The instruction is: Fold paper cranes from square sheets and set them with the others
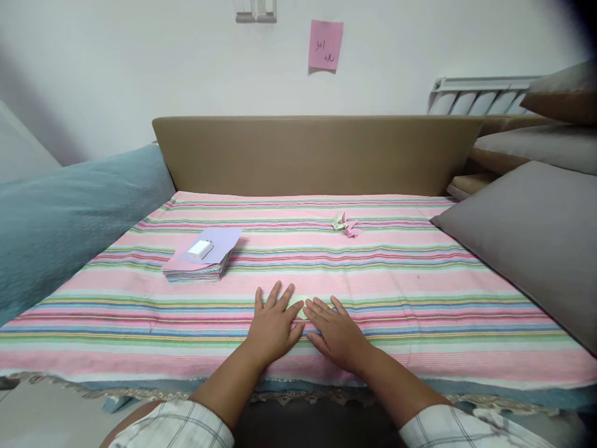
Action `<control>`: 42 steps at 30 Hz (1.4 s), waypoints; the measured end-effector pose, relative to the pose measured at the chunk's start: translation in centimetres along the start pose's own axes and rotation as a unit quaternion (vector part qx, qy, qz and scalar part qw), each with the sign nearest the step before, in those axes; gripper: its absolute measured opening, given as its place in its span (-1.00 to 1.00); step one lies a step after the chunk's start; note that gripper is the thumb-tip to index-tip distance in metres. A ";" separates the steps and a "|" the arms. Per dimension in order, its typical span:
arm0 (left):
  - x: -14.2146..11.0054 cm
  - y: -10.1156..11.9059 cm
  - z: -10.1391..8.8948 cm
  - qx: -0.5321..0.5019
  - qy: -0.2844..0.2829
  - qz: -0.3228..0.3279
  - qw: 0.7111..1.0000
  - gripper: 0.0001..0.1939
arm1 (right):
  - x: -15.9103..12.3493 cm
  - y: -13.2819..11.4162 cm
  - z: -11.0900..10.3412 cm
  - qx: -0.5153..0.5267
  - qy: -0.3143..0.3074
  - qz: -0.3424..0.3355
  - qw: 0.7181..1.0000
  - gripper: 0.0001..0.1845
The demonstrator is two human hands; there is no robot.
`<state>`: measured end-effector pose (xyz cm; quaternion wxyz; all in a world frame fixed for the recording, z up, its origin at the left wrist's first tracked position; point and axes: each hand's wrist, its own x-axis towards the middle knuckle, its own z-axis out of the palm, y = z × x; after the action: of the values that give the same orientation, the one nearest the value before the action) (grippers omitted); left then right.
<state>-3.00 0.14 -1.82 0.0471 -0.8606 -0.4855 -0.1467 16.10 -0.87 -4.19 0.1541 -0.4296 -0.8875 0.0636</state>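
A small pale green piece of paper (pixel 301 309) lies on the striped cloth (pixel 289 249), mostly covered by my hands. My left hand (pixel 275 323) rests palm down on its left side, fingers spread. From the right, my right hand (pixel 338 333) lies flat with its fingertips on the paper's edge. Further back sit two or so small folded paper shapes, one green (pixel 338 221) and one pink (pixel 351 228), touching each other. How the paper under my hands is folded is hidden.
On the left stands a stack of coloured paper (pixel 196 272) with a white charger plug (pixel 200 249) on top. A blue-covered armrest (pixel 84 211) borders the left, grey cushions (pixel 527 230) the right. Behind rises a brown backrest (pixel 317 155); a pink note (pixel 325 45) hangs on the wall.
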 end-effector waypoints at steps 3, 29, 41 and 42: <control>0.0 0.0 0.0 0.006 0.008 -0.011 1.000 -0.56 | 0.0 0.0 0.0 -0.001 0.006 -0.003 1.000 -0.49; -1.3 -0.6 -0.9 -0.075 -0.065 0.079 0.992 -0.69 | -0.2 0.1 -0.1 -0.005 0.006 -0.008 1.000 -0.50; -1.2 -0.5 -0.8 -0.086 -0.078 0.049 0.992 -0.70 | -0.2 1.8 -1.3 0.023 -0.016 -0.039 0.999 -0.58; -1.2 -0.5 -0.9 -0.087 -0.080 0.049 0.992 -0.71 | -0.3 2.0 -1.3 0.025 -0.009 -0.036 0.999 -0.60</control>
<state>-4.19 -0.77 -1.37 -0.0595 -0.8930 -0.4305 -0.1166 18.18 0.15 -3.53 0.1589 -0.3927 -0.9020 0.0836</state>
